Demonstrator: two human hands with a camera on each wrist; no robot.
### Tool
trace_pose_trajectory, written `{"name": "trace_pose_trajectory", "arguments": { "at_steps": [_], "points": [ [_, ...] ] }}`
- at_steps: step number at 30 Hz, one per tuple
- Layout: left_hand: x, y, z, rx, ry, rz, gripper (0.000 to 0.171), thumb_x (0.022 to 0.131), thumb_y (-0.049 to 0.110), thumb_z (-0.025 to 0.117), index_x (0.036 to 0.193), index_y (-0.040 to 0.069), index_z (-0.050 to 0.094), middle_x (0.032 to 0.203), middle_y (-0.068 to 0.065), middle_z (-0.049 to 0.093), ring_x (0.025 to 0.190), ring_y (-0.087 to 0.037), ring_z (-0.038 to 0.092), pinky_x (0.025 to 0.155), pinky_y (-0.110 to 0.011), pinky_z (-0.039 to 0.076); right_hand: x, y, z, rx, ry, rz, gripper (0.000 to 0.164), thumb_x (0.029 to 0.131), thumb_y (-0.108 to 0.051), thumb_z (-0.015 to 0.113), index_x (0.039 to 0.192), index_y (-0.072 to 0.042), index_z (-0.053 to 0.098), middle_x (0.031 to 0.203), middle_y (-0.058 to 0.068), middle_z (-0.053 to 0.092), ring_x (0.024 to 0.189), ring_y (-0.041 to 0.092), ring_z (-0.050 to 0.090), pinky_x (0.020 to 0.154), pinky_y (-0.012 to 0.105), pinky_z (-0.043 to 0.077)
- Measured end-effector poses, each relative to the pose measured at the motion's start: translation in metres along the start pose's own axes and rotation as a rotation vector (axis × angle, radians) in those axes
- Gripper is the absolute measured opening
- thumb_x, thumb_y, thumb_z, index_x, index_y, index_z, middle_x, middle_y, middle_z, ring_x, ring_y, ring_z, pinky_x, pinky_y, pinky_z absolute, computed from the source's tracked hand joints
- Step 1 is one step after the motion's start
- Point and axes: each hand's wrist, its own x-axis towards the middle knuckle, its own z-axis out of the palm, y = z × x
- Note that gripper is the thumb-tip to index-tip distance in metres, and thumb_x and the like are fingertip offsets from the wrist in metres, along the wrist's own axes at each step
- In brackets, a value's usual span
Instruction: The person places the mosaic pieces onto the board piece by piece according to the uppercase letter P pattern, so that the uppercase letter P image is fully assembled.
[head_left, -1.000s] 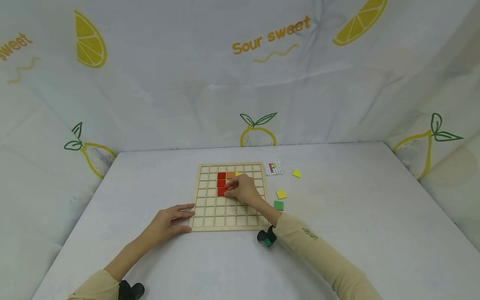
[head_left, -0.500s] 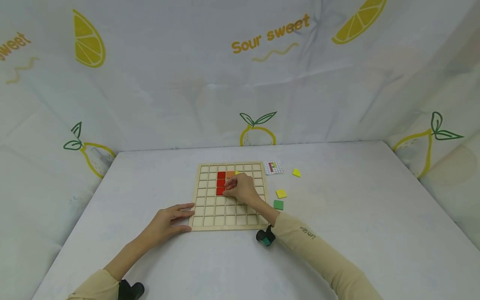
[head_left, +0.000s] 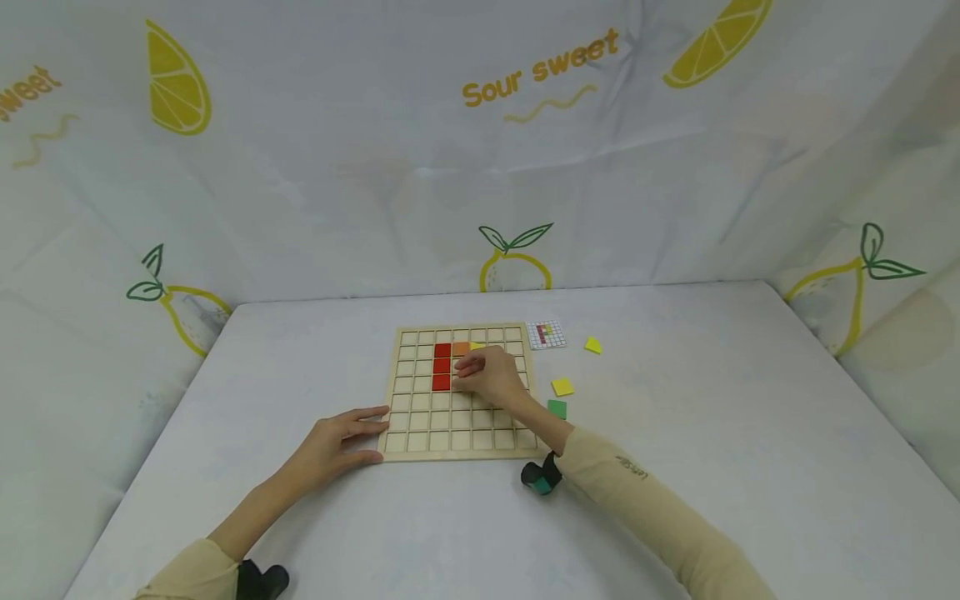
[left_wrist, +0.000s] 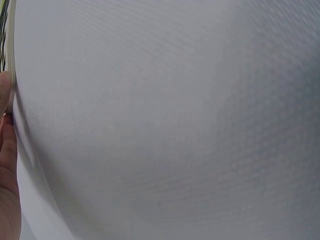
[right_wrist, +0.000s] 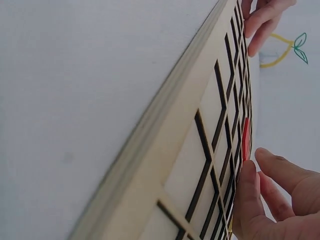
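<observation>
A wooden grid board (head_left: 431, 421) lies on the white table. Three red tiles (head_left: 442, 366) form a column in it, with an orange tile (head_left: 461, 349) beside the top one. Part of a yellow tile (head_left: 476, 346) shows behind my right hand (head_left: 491, 379), which is over the board just right of the lowest red tile. In the right wrist view its thumb and fingers are apart near a red tile (right_wrist: 245, 139), with no piece visible between them. My left hand (head_left: 333, 442) rests straight fingers and thumb against the board's left edge. The cells beneath my right hand are hidden.
Right of the board lie a green tile (head_left: 557, 409), a yellow square tile (head_left: 562, 387) and a yellow piece with a rounded edge (head_left: 593, 345). A small printed pattern card (head_left: 546, 335) sits by the board's upper right corner. A lemon-print cloth hangs behind.
My right hand has shifted slightly right, away from the lowest red tile, uncovering more of that tile and the orange one. The left hand stays against the board.
</observation>
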Motion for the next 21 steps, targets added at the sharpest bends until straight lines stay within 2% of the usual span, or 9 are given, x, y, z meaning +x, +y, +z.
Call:
{"name": "trace_pose_trajectory", "arguments": {
  "at_steps": [5, 14, 21],
  "points": [
    [0.000, 0.000, 0.000, -0.002, 0.002, 0.002, 0.047, 0.074, 0.009, 0.080, 0.117, -0.003, 0.066, 0.132, -0.015, 0.058, 0.118, -0.034, 0.056, 0.092, -0.032, 0.052, -0.006, 0.005, -0.016, 0.035, 0.006, 0.028, 0.020, 0.079, -0.003, 0.078, 0.097, 0.002, 0.072, 0.085, 0.007, 0.071, 0.077, 0.017, 0.068, 0.073, 0.027, 0.057],
    [0.001, 0.001, 0.001, -0.040, -0.009, -0.014, 0.046, 0.074, 0.007, 0.080, 0.117, -0.005, 0.066, 0.132, -0.017, 0.057, 0.120, -0.035, 0.054, 0.092, -0.032, 0.051, -0.028, 0.010, -0.056, 0.114, -0.010, 0.110, 0.027, 0.084, -0.003, 0.073, 0.109, 0.005, 0.067, 0.101, 0.016, 0.070, 0.090, 0.025, 0.068, 0.076, 0.028, 0.059],
    [0.001, 0.002, 0.000, -0.008, -0.012, -0.028, 0.046, 0.074, 0.009, 0.080, 0.117, -0.003, 0.066, 0.132, -0.016, 0.057, 0.120, -0.036, 0.054, 0.093, -0.033, 0.051, -0.042, 0.017, -0.085, 0.208, -0.008, 0.155, 0.030, 0.087, -0.001, 0.070, 0.114, 0.010, 0.063, 0.106, 0.020, 0.067, 0.091, 0.022, 0.068, 0.078, 0.028, 0.058]
  ]
}}
